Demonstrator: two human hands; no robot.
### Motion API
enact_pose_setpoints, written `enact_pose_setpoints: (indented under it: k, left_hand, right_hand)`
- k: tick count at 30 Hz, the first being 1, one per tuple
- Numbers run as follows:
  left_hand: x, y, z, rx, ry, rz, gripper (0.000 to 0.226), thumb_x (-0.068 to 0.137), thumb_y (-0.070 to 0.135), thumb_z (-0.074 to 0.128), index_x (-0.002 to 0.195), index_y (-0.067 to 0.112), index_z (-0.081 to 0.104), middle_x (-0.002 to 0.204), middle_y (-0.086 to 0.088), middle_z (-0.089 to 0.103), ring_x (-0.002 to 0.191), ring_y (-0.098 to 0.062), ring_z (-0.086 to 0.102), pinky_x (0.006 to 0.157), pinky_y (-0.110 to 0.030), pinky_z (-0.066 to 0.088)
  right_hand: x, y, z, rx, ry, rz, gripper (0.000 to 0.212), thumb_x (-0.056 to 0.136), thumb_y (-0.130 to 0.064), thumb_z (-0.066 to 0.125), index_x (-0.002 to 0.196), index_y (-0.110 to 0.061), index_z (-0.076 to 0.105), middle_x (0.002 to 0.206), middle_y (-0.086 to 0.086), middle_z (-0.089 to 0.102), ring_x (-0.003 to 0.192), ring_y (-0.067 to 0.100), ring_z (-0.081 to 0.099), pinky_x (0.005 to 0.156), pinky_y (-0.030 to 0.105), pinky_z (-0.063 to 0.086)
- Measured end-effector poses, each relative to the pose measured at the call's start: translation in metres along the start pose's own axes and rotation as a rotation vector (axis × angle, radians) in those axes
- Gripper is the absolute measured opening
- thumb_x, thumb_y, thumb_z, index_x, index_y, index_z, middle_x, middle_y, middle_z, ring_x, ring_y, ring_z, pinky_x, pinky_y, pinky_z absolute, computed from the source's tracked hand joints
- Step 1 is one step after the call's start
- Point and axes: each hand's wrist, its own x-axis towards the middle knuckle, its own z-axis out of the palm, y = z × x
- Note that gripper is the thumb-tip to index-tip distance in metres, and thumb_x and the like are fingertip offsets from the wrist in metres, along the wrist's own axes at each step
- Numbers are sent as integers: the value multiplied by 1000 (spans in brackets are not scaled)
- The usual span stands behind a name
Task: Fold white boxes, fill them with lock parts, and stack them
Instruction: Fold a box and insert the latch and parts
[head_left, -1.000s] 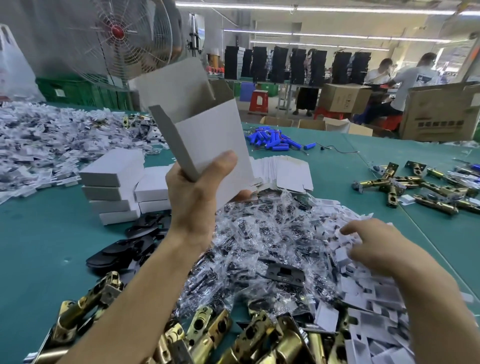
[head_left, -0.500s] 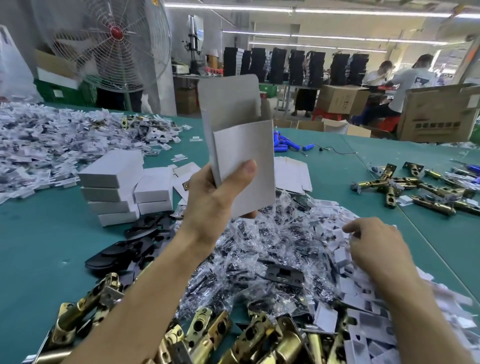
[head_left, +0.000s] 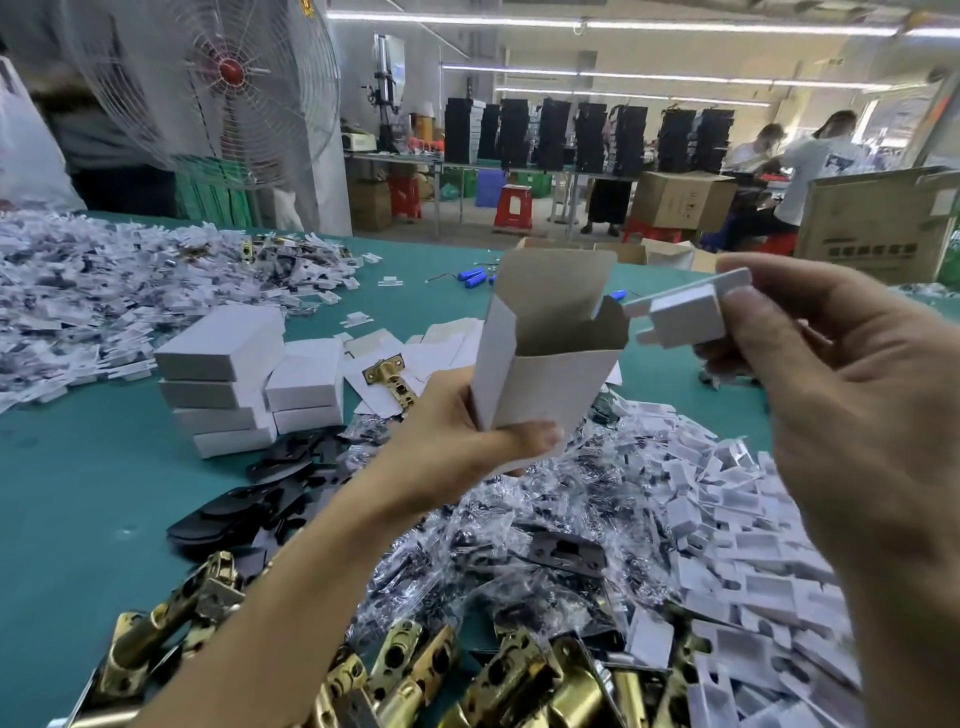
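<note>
My left hand (head_left: 457, 441) grips an open white box (head_left: 545, 384) by its lower end, mouth up, top flap raised. Just right of the box's mouth, my right hand (head_left: 831, 395) pinches a small white plastic part (head_left: 685, 317) between thumb and fingers. Closed white boxes (head_left: 244, 374) stand stacked in two piles to the left on the green table (head_left: 67, 519). Flat unfolded boxes (head_left: 441, 343) lie behind the held box, with one brass latch (head_left: 389, 382) on them.
Bagged black lock parts (head_left: 519, 545) are heaped in the middle, white plastic parts (head_left: 737, 545) at right, brass latches (head_left: 415, 675) along the near edge, black plates (head_left: 260, 499) by the stacks. A big pile of white parts (head_left: 104, 291) fills the far left. A fan (head_left: 218, 88) stands behind.
My right hand has lifted from the white pile with a plastic part and brought it up beside the box. My left hand has lowered the box and tilted its mouth toward me.
</note>
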Motion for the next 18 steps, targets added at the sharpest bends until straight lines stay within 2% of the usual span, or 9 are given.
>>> enact_pose_setpoints:
  k: [3,5,7,10,12,15,17,18]
  left_hand:
    - [-1,0,2,13,-43,10,28,73,21,76,100,16,71,84,6,72,77,-7,67,65,-21,54]
    - [-1,0,4,51,-64,12,24,75,23,75,98,21,70,84,9,70,78,-9,65,70,-30,55]
    - [-2,0,6,88,-80,15,21,77,24,74,98,24,69,87,4,68,80,-16,63,71,-39,55]
    - [-2,0,8,110,-91,0,23,77,27,74,100,25,69,97,-8,67,87,-30,65,75,-47,55]
    - [-2,-1,8,108,-85,-11,26,77,27,74,102,20,70,98,-12,67,84,-25,65,74,-42,53]
    - [-2,-2,7,121,-90,-22,28,76,26,74,102,16,71,93,-12,67,79,-16,61,70,-32,48]
    - [-2,-2,8,126,-92,-14,27,76,26,74,102,19,71,88,-7,67,76,-14,60,66,-28,47]
    - [-1,-3,8,125,-87,-13,29,76,26,74,104,20,71,91,-8,68,78,-18,62,66,-32,49]
  right_hand:
    - [-2,-5,6,-19,-15,-61,21,97,-14,61,112,-29,66,83,-3,69,68,14,69,59,21,54]
    - [-4,-3,8,-122,1,-107,25,99,-14,59,114,-34,63,74,2,60,62,21,66,53,36,54]
    - [-4,1,9,-291,14,-151,22,99,-19,56,109,-35,66,70,-2,61,62,25,65,53,46,52]
    - [-6,6,9,-448,41,-163,17,95,-20,56,101,-24,72,72,4,67,64,27,66,58,50,53]
    - [-8,4,11,-459,38,-152,15,93,-18,60,99,-21,74,72,2,69,61,24,67,58,52,54]
    - [-11,0,13,-464,-1,-124,14,92,-15,65,95,-22,76,70,-8,69,58,17,67,60,49,56]
    - [-10,-2,10,-437,-85,-39,13,87,-25,68,96,-25,77,69,-15,69,61,12,68,65,46,58]
    - [-8,-4,8,-404,-144,27,20,82,-32,69,99,-27,77,70,-16,69,63,7,68,68,43,59]
